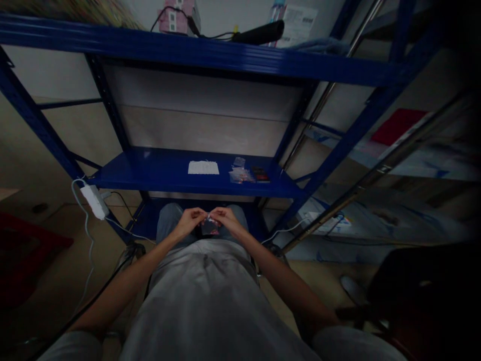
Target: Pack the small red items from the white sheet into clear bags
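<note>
Over my lap, a small clear plastic bag [209, 228] hangs between my two hands, with something small and reddish at its lower end. My left hand [191, 219] pinches the bag's top edge from the left. Close beside it, my right hand [224, 217] pinches the same edge from the right. In front of my hands, on the blue shelf [161, 175], lie a white sheet of paper [203, 167], several clear plastic bags [240, 173] and a dark packet with red on it [260, 174]. What the small bag holds is too dim to name.
An upper blue shelf [188, 50] crosses above, carrying a pink box [176, 20], a black cylindrical object [259, 33] and a cable. A white power strip [94, 201] hangs at the left post. Metal poles and another shelf stand at the right.
</note>
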Demonstrator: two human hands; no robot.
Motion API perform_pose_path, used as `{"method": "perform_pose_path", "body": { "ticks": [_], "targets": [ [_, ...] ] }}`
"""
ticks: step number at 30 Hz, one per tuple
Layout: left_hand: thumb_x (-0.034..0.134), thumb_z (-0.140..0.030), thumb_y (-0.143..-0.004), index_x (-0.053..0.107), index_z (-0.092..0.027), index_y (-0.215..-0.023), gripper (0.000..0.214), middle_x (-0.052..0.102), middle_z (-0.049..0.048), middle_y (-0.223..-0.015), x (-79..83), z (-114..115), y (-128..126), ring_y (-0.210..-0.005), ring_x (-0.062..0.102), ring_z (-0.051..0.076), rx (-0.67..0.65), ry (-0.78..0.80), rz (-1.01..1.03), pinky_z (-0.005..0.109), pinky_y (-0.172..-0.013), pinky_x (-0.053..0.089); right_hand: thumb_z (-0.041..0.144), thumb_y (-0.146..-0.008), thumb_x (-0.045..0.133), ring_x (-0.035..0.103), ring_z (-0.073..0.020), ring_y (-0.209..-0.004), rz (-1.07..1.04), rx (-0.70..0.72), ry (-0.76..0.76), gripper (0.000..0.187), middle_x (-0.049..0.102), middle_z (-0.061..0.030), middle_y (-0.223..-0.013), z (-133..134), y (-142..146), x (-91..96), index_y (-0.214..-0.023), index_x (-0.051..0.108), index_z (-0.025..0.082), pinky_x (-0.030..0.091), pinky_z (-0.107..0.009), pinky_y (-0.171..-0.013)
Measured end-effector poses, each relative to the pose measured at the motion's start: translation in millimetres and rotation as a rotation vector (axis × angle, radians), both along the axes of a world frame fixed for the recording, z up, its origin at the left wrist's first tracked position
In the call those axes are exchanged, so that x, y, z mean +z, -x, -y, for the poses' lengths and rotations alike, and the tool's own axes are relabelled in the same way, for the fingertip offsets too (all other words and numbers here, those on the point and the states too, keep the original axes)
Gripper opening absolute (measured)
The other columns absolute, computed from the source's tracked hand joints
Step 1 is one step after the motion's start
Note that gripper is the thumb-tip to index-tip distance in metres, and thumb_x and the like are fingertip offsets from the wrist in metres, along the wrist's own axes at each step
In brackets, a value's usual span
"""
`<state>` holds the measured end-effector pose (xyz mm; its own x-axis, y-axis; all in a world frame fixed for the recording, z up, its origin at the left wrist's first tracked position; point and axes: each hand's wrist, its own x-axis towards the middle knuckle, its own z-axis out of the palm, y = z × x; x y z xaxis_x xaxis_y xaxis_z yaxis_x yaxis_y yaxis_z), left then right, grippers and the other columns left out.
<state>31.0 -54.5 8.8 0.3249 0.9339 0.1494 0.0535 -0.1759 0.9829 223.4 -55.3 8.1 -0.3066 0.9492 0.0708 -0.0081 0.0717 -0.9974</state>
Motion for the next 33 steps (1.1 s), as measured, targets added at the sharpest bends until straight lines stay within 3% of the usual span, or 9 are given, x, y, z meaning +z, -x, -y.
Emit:
{"method": "perform_pose_path", "body": {
  "ticks": [7,22,33],
  "targets": [
    [0.072,-0.042,-0.072,0.068,-0.012,-0.078,0.031,0.065,0.0026,-0.064,-3.6,-11.8,7.0,-0.054,0.055,0.012,-0.073,0.02,-0.004,0.023,-0.054,0.041,0.043,-0.071,0.074,0.05,-0.0097,-0.054,0.056,0.034,0.001,0.028,0.062,0.0003,-0.065,-3.3,-6.9,2.3,-0.08,0.071,0.016,0.036,-0.021,-0.049],
    [0.069,-0.044,-0.076,0.068,-0.012,-0.082,0.033,0.065,0.0036,-0.067,6.4,3.4,2.2,-0.059,0.057,0.014,-0.101,0.02,0.098,0.025,-0.057,0.043,0.043,-0.071,0.073,0.05,-0.0098,-0.052,0.005,0.046,-0.001,0.027,0.06,0.0012,-0.062,1.6,-1.1,6.2,-0.075,0.067,0.017,0.037,-0.022,-0.05],
    [0.067,-0.04,-0.077,0.071,-0.013,-0.065,0.029,0.062,0.0038,-0.061,11.8,3.4,3.0,-0.06,0.052,0.014,-0.002,-0.007,0.073,0.026,-0.06,0.037,0.049,-0.064,0.076,0.042,-0.0081,-0.041,0.132,-0.033,-0.007,0.034,0.065,-0.0014,-0.059,-7.3,-4.9,6.7,-0.065,0.064,0.017,0.026,-0.022,-0.04]
  ]
}}
